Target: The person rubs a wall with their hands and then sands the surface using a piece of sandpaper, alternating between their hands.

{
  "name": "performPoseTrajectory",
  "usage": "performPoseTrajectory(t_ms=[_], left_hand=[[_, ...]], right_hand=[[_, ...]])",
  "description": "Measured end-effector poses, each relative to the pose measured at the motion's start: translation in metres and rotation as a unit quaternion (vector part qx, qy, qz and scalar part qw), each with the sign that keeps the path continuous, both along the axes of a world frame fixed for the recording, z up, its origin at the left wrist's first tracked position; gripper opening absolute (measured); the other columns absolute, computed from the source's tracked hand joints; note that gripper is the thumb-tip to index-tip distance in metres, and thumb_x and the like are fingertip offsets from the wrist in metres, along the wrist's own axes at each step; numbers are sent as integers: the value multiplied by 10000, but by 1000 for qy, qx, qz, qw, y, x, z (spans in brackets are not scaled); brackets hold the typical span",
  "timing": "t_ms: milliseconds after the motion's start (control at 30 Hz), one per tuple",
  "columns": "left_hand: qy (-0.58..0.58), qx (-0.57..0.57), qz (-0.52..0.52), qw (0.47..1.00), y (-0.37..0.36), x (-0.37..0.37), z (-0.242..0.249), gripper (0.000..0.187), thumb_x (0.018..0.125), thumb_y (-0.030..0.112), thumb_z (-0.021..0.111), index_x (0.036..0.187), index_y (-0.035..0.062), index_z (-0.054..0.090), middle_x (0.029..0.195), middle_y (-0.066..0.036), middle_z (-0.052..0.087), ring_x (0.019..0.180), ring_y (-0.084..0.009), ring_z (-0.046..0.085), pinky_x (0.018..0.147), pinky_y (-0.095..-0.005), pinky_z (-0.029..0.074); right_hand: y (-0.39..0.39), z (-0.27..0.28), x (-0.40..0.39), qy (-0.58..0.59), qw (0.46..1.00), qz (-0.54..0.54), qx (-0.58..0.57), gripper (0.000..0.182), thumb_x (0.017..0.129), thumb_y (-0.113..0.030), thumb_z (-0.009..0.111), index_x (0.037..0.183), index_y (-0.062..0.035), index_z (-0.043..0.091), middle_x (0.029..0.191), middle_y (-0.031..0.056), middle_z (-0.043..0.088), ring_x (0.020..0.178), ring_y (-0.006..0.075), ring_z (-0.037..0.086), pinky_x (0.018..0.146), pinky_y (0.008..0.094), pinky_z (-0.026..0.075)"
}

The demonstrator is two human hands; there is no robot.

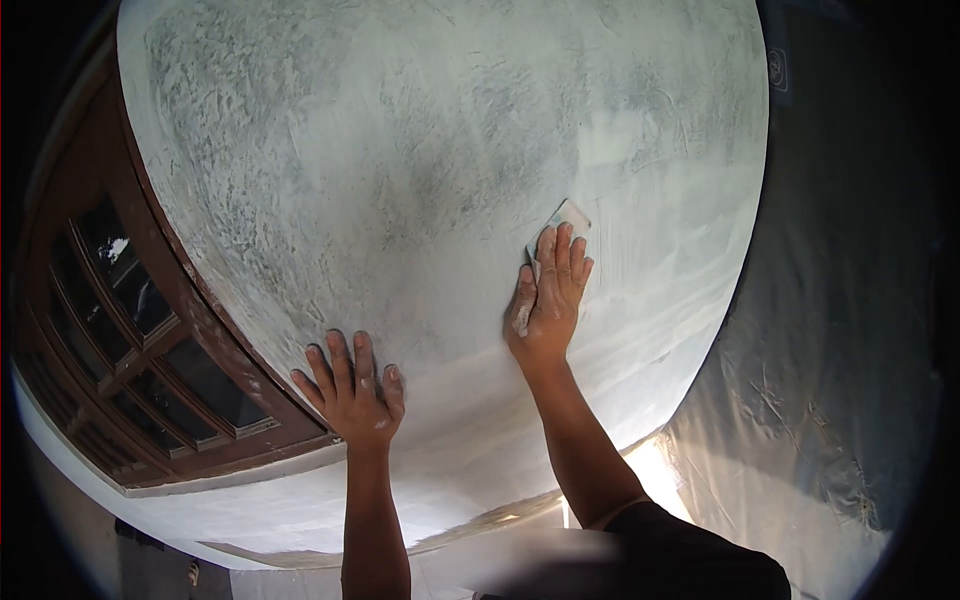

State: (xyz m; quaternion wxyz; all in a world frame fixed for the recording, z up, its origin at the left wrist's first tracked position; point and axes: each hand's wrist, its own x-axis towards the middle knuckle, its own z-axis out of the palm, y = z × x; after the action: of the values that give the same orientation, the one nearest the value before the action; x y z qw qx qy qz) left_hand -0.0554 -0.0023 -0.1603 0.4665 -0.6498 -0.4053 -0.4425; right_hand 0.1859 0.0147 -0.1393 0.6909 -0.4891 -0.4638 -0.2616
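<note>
In front of me is a wall (420,120) with a patchy pale grey-white plaster coat. My right hand (550,290) presses a small, pale, dusty sheet of sandpaper (571,214) flat against it. The fingers lie over the sheet and cover most of it; one corner sticks out above the fingertips. White dust coats the thumb and fingers. Lower and to the left, my left hand (355,398) rests on the wall with its fingers spread and nothing in it. Some white dust shows on these fingers too.
A brown wooden window (150,370) with dark glass panes is set at the left, its frame close to my left hand. Dark plastic sheeting (820,350) hangs along the right side. Bright light comes in at the lower right (655,475).
</note>
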Motion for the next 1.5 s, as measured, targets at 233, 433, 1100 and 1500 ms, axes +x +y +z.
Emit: performPoseTrajectory(t_ms=[233, 433, 1100, 1500], left_hand=[[-70, -35, -24, 997, -3, 11, -12, 503, 974, 406, 430, 1361, 101, 534, 1545, -140, 315, 1471, -347, 155, 1163, -568, 7], [-50, -29, -15, 998, -8, 17, -6, 506, 983, 393, 455, 1393, 99, 500, 1567, -150, 260, 1479, -365, 87, 1155, -561, -19], [-83, -115, -13, 990, -17, 24, -8, 544, 937, 416, 541, 1400, 133, 501, 1583, -187, 184, 1477, -394, 35, 1143, -586, -35], [10, -65, 85, 994, -12, 12, 76, 594, 986, 489, 369, 1441, 115, 442, 1555, -160, 282, 1468, -351, 161, 1165, -551, 8]], right_hand=[[-15, 3, -35, -389, 920, 35, -14, 552, 880, -195, 589, 1420, -187, 473, 1530, -15, 363, 1462, 215, 212, 1197, 482, 97], [-1, 11, 17, -11, 1000, 4, 0, 497, 934, -80, 523, 1426, -71, 456, 1514, 140, 377, 1450, 327, 239, 1164, 517, 93], [-12, 5, -20, -399, 917, -6, -18, 552, 879, -234, 596, 1418, -216, 480, 1521, -39, 378, 1460, 199, 219, 1198, 478, 123], [-13, -7, -36, -332, 943, 16, -11, 510, 891, -179, 585, 1395, -170, 508, 1509, 0, 399, 1460, 247, 222, 1194, 494, 92]])
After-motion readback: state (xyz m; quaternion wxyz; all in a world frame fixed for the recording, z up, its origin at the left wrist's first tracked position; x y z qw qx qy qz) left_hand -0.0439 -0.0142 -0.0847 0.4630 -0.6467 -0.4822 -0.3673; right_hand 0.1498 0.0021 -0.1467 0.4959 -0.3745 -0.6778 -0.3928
